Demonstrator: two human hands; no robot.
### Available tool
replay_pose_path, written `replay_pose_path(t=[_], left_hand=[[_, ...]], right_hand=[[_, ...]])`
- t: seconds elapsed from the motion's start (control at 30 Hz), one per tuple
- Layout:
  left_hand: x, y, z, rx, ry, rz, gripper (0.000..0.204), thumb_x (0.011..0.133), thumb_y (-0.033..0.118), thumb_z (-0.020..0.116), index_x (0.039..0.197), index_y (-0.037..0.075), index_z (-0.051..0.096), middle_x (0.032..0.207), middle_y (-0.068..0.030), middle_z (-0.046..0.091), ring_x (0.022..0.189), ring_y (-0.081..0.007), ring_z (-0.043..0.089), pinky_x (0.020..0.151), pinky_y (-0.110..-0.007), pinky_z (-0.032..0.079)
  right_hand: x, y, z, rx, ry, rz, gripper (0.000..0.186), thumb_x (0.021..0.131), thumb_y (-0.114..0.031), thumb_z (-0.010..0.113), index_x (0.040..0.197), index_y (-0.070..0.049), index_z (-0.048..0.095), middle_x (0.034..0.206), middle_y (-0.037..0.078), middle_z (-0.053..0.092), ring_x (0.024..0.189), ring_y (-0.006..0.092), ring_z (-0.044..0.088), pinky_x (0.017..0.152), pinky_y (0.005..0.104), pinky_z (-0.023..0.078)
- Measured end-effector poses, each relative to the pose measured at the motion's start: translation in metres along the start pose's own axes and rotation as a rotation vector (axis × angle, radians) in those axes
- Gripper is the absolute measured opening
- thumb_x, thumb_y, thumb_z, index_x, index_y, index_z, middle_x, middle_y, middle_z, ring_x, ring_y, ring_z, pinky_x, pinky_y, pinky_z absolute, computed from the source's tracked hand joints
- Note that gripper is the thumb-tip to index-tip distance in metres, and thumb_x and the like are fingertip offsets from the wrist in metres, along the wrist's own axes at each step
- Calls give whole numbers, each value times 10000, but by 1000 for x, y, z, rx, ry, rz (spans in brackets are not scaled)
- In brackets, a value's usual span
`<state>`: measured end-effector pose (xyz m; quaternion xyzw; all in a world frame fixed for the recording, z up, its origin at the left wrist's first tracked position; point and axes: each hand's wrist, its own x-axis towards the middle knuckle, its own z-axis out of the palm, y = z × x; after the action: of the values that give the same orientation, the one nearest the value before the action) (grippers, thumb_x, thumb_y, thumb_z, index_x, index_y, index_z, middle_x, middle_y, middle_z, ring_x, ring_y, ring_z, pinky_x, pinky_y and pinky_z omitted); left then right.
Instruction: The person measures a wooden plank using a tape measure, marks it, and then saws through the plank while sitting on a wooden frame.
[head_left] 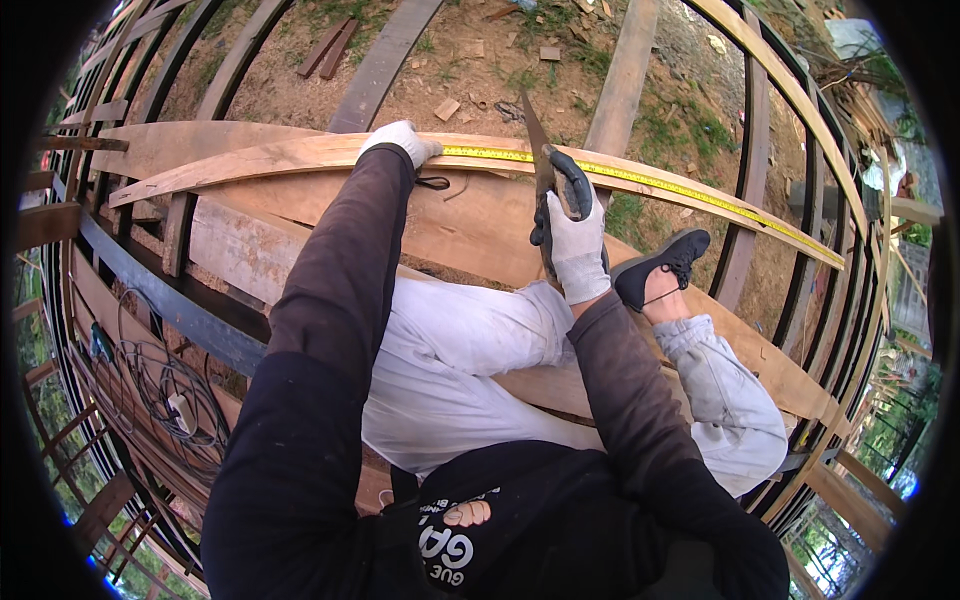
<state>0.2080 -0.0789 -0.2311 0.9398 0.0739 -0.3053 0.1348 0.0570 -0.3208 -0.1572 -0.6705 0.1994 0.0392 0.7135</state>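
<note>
Head view: gripping a handsaw (pixel 539 150), likely light, stiff and best held by its handle, in the gloved right hand (pixel 578 235), with the gloved left hand (pixel 402 143) clenched on a long plank (pixel 270 160) beyond the legs (pixel 470 315), beside the end of a yellow measuring tape (pixel 485 153).

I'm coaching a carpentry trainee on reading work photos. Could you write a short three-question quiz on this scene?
1. Which tool does the right hand hold?
2. True or false: the yellow measuring tape lies stretched along the narrow board.
3. Which end of the visible stretch of yellow measuring tape is the left hand nearer to? A) the left end; B) the right end.

Key: 1. A handsaw. 2. True. 3. A.
</note>
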Motion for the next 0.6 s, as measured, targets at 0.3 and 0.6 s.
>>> replay_pose_path(t=[0.3, 0.6], left_hand=[[-6, -1, -2, -13, 70, 11, 670, 815, 495, 743, 1276, 16, 664, 1217, -212, 696, 1147, -318, 665, 991, -381, 501], [1, -8, 7, -3, 74, 14, 677, 827, 513, 711, 1316, 50, 647, 1338, -191, 641, 1261, -315, 601, 1070, -380, 457]], right_hand=[[-6, 2, -2, 8, 28, -26, 505, 938, 18, 581, 1412, -153, 540, 734, -20, 554, 550, 73, 531, 468, 248, 473], [-75, -27, -23, -76, -3, -190, 505, 916, 37, 598, 1403, -61, 508, 861, 41, 628, 647, 87, 591, 560, 244, 503]])
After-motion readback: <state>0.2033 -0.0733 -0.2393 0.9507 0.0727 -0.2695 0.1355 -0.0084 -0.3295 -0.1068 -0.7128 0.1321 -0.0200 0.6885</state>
